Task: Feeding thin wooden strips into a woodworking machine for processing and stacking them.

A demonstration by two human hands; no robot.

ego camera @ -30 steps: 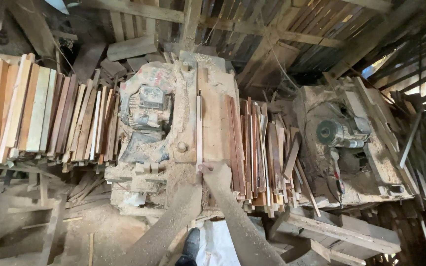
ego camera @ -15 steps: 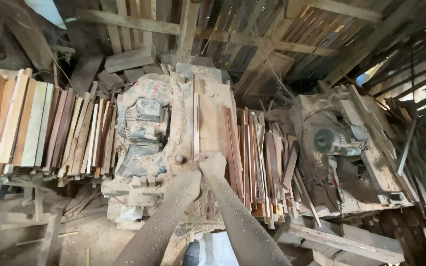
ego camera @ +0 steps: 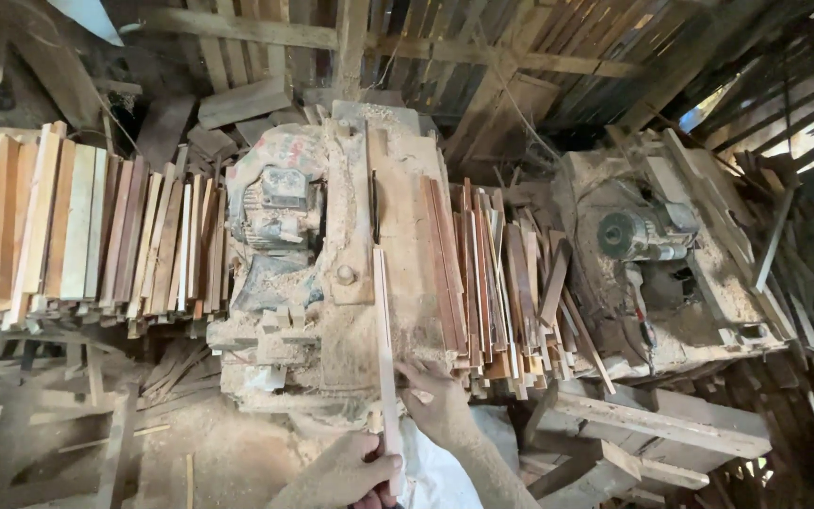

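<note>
The left hand (ego camera: 346, 471) is closed around the near end of a thin pale wooden strip (ego camera: 383, 349), fingers curled over it. The right hand (ego camera: 435, 401) presses on the same strip just beyond, fingers spread flat against its side. The strip lies lengthwise on the sawdust-covered saw counter (ego camera: 407, 188), pointing away from the person. Left of it sits a dusty grey electric motor (ego camera: 275, 212). Just right of the strip lies a heap of reddish-brown cut slats (ego camera: 492, 273); far left, a stack of paler boards (ego camera: 58, 226). Further right stands a second dusty machine (ego camera: 652, 245).
</note>
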